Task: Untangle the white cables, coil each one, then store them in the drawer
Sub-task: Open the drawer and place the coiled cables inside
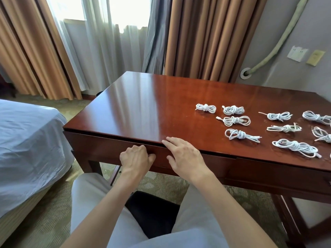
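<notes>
At the desk's near edge, the left hand (135, 156) curls its fingers under the closed drawer (107, 147) front; the right hand (184, 154) rests flat, holding nothing. Coiled white cables (236, 120) lie toward the far right corner. Storing begins; next, pull the drawer out evenly.

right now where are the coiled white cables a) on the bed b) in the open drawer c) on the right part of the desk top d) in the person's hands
c: the coiled cables lie in rows on the right part of the desk top, while the drawer looks closed, with the left hand curled at its front and the right hand resting at the desk edge, neither holding a cable.
</notes>
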{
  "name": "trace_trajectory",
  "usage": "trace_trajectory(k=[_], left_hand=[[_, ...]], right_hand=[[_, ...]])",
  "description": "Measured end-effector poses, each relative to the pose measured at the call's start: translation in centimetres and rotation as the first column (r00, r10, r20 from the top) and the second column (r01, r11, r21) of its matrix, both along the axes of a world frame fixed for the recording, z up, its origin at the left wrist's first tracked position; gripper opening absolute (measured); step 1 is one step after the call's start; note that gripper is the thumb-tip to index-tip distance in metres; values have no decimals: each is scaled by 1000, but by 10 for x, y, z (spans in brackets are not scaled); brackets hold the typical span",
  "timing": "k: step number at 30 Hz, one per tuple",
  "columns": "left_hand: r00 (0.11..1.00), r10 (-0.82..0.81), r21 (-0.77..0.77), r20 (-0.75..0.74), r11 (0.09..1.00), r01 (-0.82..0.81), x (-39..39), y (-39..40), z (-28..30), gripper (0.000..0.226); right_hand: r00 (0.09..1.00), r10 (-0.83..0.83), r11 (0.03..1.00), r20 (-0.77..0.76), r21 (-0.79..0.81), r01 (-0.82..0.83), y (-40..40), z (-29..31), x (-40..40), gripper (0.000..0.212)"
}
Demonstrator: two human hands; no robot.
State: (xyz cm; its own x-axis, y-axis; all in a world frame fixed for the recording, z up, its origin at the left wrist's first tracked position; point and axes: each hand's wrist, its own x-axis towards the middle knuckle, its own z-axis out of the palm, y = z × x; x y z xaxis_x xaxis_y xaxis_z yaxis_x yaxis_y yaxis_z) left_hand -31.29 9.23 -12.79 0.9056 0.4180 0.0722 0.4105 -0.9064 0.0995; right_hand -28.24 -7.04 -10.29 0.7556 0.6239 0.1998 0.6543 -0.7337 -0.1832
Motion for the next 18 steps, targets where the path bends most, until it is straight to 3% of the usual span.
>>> trace_trajectory(k=[5, 7, 9, 11, 15, 18], left_hand=[[1000, -24, -17, 20, 1000, 24, -34, 0, 0, 41], [995, -55, 20, 78, 998, 53, -46, 6, 2, 44], [940, -155, 11, 304, 987, 159, -49, 16, 3, 37], [828, -290, 31, 480, 949, 314, -43, 28, 0, 24], [806, -494, 79, 324, 864, 498, -24, 50, -7, 7], [806, -521, -44, 281, 832, 553, -24, 58, -2, 24]], right_hand=[[994, -39, 999, 100, 38, 35, -15, -6, -8, 26], [996, -56, 996, 65, 70, 52, -19, -8, -14, 21], [995, -95, 990, 7, 103, 94, -25, -8, -18, 24], [989, -149, 984, -6, 96, 149, -33, -4, -19, 27], [975, -190, 975, -112, 95, 201, -41, 2, -20, 26], [967, -175, 979, -186, 71, 190, -42, 10, -17, 24]])
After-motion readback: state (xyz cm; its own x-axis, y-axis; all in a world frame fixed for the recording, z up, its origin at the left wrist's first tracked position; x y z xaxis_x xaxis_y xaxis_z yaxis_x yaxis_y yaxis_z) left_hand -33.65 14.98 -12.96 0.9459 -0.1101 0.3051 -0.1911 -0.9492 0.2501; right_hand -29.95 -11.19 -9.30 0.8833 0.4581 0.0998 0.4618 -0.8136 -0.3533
